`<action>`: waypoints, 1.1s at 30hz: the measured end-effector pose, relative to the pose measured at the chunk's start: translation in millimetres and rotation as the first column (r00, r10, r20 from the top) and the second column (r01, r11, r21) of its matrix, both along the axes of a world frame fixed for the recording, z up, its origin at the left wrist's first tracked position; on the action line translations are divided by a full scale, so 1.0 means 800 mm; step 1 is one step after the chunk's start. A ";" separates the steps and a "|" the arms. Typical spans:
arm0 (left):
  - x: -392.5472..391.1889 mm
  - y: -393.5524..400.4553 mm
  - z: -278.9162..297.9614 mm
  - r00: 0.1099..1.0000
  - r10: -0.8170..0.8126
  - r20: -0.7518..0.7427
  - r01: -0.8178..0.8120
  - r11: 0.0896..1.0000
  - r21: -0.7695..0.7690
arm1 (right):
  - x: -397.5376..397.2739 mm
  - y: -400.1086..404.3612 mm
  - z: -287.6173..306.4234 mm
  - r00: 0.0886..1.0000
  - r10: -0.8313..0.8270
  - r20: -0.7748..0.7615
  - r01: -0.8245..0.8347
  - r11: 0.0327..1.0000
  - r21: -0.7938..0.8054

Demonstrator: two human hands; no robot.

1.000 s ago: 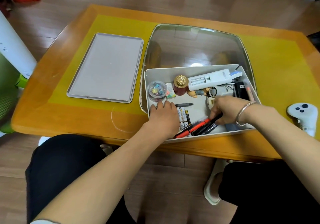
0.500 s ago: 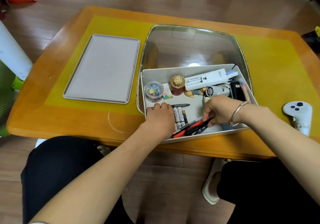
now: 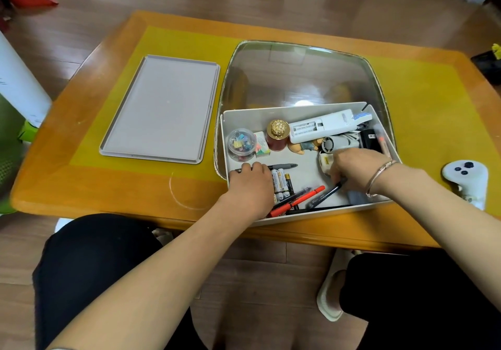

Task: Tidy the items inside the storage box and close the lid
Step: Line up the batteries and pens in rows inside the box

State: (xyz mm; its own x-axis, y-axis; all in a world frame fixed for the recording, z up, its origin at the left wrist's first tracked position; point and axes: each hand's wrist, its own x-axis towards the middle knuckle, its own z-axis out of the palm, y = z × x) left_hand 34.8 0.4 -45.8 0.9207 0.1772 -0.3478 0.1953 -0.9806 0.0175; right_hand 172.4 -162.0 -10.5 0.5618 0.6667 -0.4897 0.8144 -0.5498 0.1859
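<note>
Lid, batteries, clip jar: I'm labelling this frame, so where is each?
lid (image 3: 162, 111), head view, middle of its flat grey face.
batteries (image 3: 282, 180), head view, on their white casings.
clip jar (image 3: 241, 142), head view, clear top.

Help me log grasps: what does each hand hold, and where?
Right hand grips a black pen at its upper end. Left hand rests on the batteries, holding nothing visible.

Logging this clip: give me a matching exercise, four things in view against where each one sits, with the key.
Things:
1. lid
2. clip jar
3. batteries
4. game controller

Places:
A. inside the storage box, back left corner
B. on the table, right of the box
C. flat on the table, left of the box
D. inside the box, beside the left hand

Pairs: 1-C, 2-A, 3-D, 4-B
</note>
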 end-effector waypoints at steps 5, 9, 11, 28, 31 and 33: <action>-0.002 -0.001 0.005 1.000 -0.004 -0.027 0.005 1.000 0.026 | 0.014 0.002 0.026 0.985 -0.102 -0.137 0.129 0.970 0.206; -0.002 -0.003 0.011 0.997 -0.005 -0.073 0.010 0.998 0.065 | 0.019 0.016 0.019 0.986 -0.086 -0.141 0.137 0.903 0.406; -0.004 -0.005 0.015 0.996 -0.019 -0.090 0.026 0.997 0.077 | 0.015 0.029 0.004 0.991 -0.064 -0.121 0.113 0.879 0.464; -0.009 -0.007 0.021 0.998 -0.045 -0.053 0.047 0.998 0.042 | -0.018 0.086 -0.054 0.996 -0.024 -0.088 0.067 0.855 0.515; -0.009 -0.005 0.017 0.998 -0.045 -0.042 0.046 0.999 0.024 | -0.019 0.088 -0.054 0.994 -0.016 -0.104 0.068 0.853 0.518; -0.008 -0.005 0.015 0.998 -0.039 -0.042 0.040 0.999 0.010 | -0.019 0.089 -0.055 0.994 -0.011 -0.107 0.066 0.852 0.520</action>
